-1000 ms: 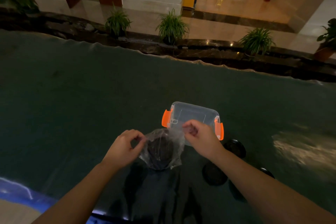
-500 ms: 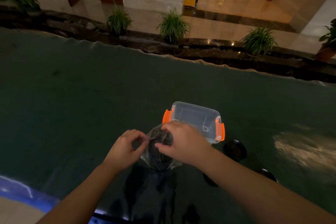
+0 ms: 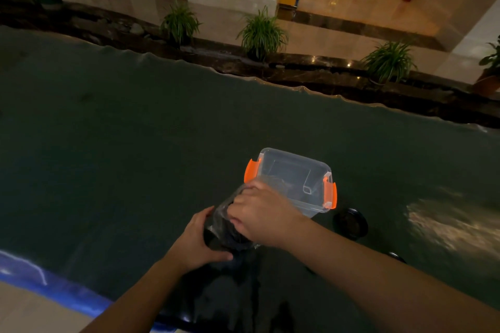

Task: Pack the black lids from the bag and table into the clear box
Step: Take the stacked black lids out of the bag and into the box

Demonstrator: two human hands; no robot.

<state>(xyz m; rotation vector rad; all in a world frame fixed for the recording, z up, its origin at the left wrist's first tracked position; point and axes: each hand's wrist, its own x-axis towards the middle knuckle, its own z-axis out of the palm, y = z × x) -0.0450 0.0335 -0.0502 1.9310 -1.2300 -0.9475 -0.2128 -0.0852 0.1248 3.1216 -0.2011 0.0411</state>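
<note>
The bag [image 3: 220, 217] of black lids stood close to the near edge of the tabletop [image 3: 108, 157], its mouth tipped up and away toward the clear box [image 3: 295, 181] just behind it. My left hand [image 3: 196, 242] cupped the bag's near side, fingers curled around it. My right hand [image 3: 259, 215] had its fingers curled down into the bag's mouth; what they held I could not tell. One loose lid [image 3: 350, 223] lay right of the box.
</note>
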